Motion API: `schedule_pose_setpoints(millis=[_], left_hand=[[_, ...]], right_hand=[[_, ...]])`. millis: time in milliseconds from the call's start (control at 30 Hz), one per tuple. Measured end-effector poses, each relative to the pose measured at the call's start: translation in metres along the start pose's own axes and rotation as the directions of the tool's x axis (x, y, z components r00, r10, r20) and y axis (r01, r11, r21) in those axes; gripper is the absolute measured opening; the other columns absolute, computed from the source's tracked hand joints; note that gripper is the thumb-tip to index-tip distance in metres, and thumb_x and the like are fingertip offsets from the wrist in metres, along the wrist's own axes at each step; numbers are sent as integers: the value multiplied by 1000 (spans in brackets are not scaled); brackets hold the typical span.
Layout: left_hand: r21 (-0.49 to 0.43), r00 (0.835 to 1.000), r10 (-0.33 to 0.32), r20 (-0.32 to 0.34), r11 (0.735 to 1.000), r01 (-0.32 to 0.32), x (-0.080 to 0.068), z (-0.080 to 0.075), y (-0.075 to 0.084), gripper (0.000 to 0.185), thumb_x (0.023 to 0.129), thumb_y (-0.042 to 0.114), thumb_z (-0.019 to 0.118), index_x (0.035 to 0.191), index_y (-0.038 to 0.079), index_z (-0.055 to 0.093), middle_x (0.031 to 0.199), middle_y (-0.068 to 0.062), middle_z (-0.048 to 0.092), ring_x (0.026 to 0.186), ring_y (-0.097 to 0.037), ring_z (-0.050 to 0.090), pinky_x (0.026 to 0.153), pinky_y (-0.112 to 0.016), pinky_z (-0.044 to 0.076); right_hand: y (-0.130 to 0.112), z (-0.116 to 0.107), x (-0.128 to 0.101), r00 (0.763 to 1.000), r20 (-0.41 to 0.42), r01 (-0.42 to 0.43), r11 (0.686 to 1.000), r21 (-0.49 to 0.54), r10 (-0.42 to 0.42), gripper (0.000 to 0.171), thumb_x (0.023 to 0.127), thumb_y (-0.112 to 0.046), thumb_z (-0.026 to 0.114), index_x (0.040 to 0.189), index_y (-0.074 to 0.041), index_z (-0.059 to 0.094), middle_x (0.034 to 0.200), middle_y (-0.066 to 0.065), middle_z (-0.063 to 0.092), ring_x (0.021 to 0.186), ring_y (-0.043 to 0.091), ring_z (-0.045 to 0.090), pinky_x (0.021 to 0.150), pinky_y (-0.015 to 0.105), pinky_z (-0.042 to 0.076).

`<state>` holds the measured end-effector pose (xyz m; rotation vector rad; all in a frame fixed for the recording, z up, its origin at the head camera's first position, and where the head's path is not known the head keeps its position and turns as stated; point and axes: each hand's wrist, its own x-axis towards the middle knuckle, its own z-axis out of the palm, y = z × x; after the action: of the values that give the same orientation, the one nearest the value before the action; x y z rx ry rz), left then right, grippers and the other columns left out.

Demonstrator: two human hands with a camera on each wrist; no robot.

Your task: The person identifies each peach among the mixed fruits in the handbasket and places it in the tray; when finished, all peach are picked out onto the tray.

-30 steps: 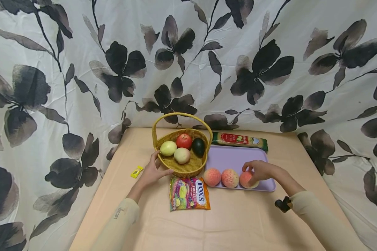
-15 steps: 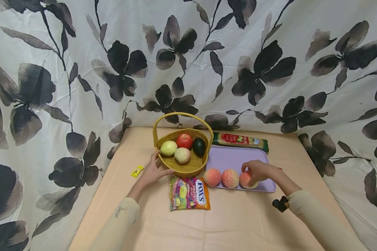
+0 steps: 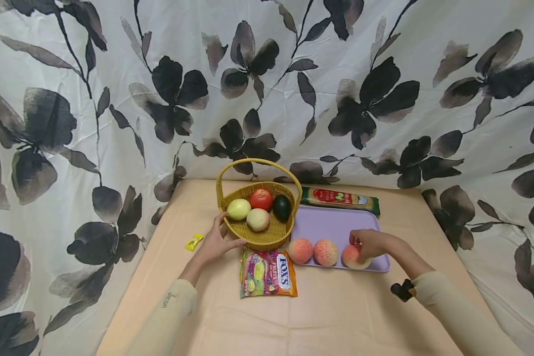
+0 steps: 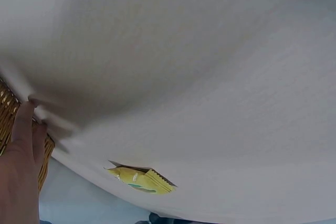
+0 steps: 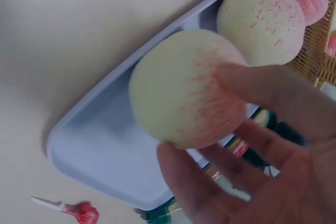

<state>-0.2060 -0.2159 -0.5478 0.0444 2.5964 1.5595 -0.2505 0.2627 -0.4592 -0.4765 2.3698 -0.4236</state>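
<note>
My right hand [image 3: 368,244] holds a pink and pale-yellow peach [image 5: 184,90] between thumb and fingers, at the front right of the lilac tray [image 3: 325,220]. To its left on the tray sit two more peaches: a middle peach [image 3: 326,252] and a left peach [image 3: 300,250] nearest the basket. My left hand [image 3: 214,243] rests against the left front side of the yellow wicker basket [image 3: 271,240], its fingers [image 4: 23,124] fairly straight along the weave. Inside the basket lie a red round fruit [image 3: 260,200], a yellow-green fruit [image 3: 239,209], a pale round fruit [image 3: 258,220] and a dark green avocado [image 3: 282,208].
A FOX'S candy bag [image 3: 268,273] lies in front of the basket. Behind the tray stretches a long green package [image 3: 340,198] with a red label. One yellow wrapped candy [image 3: 193,242] lies at the left. A red lollipop [image 5: 84,212] shows beside the tray in the right wrist view.
My right hand has shifted slightly right with the peach, widening its gap from the middle peach. My left hand stays against the basket.
</note>
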Motion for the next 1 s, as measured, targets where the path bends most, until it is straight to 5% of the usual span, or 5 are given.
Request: schedule_pose_setpoints(millis=[200, 367, 600, 1000], left_hand=[[3, 1000, 8, 4, 1000, -8, 0, 0, -1, 117, 83, 45, 88, 166, 18, 10, 174, -20, 13, 159, -42, 21, 128, -59, 23], [-9, 1000, 13, 6, 1000, -13, 0, 0, -2, 117, 82, 44, 89, 166, 19, 11, 175, -18, 12, 159, -41, 20, 129, -57, 22], [-30, 1000, 21, 4, 999, -21, -4, -2, 5, 117, 83, 39, 89, 166, 17, 11, 174, -20, 12, 159, -42, 21, 128, -60, 22], [-11, 1000, 3, 9, 1000, -3, 0, -2, -2, 120, 80, 50, 89, 166, 23, 10, 175, -14, 13, 160, -37, 21, 128, -57, 24]], right_hand=[[-12, 0, -2, 999, -35, -6, 990, -142, 1, 43, 72, -8, 88, 106, -2, 61, 89, 6, 57, 82, 22, 53, 70, 32, 48], [-18, 1, -2, 999, -36, -26, 997, -76, 23, 40, 74, -1, 86, 106, -3, 62, 88, 8, 56, 70, 19, 56, 57, 26, 50], [-21, 1, 3, 999, -39, -4, 1000, -7, 4, 42, 74, -1, 88, 108, -4, 65, 93, 9, 57, 69, 19, 59, 56, 30, 60], [-15, 6, 11, 999, -3, -46, 996, -73, 46, 50, 72, 0, 86, 113, -7, 60, 95, 8, 56, 81, 21, 55, 63, 29, 48]])
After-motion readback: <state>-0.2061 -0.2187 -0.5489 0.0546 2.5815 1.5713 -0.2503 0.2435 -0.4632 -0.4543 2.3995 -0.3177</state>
